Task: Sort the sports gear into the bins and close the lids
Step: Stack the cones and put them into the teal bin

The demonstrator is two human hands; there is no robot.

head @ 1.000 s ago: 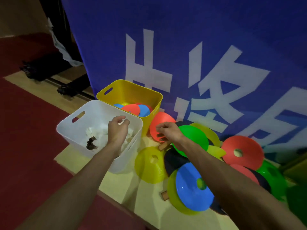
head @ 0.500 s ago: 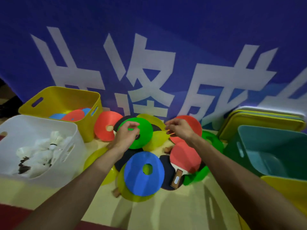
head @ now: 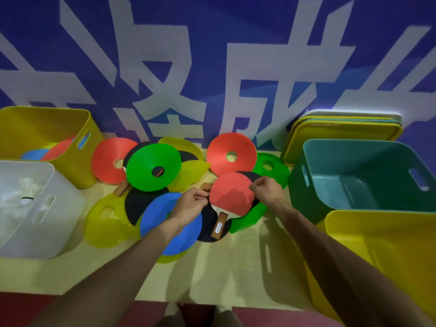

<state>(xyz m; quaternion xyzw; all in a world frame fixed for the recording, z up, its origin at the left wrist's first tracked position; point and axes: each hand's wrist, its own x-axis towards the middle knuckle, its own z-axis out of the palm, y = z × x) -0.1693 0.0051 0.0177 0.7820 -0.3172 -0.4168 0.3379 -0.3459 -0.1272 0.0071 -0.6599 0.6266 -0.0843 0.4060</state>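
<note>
— Both hands meet at the red paddle (head: 230,197), don't they?

— Yes. Right hand (head: 267,192) has its fingertips pinched on the upper right edge of the blade; left hand (head: 191,205) is curled at the left edge, fingers bent, touching or nearly touching the rim. Whether the left hand really clamps it, I cannot tell.

— And the paddle itself?

— Red face up, wooden handle (head: 219,226) pointing toward the person, lying on the heap in the middle of the pale floor mat (head: 236,263). Under it sit a black paddle face (head: 210,223) and a green disc cone (head: 247,218).

— What surrounds that?

— A blue disc cone (head: 160,223) lies under the left wrist, over a yellow one (head: 106,220). Behind it a large green cone (head: 153,168) rests on dark paddles, with an orange-red cone (head: 108,161) at its left and another orange-red cone (head: 231,154) leaning near the banner (head: 212,55).

— The bins?

— On the left, a white bin (head: 47,223) holding shuttlecocks (head: 28,192), and behind it a yellow bin (head: 47,128) with blue and red cones inside. On the right, an open teal bin (head: 306,192), a second yellow bin (head: 377,244) nearer the camera, and stacked lids (head: 342,128) propped against the banner behind the teal one.
</note>
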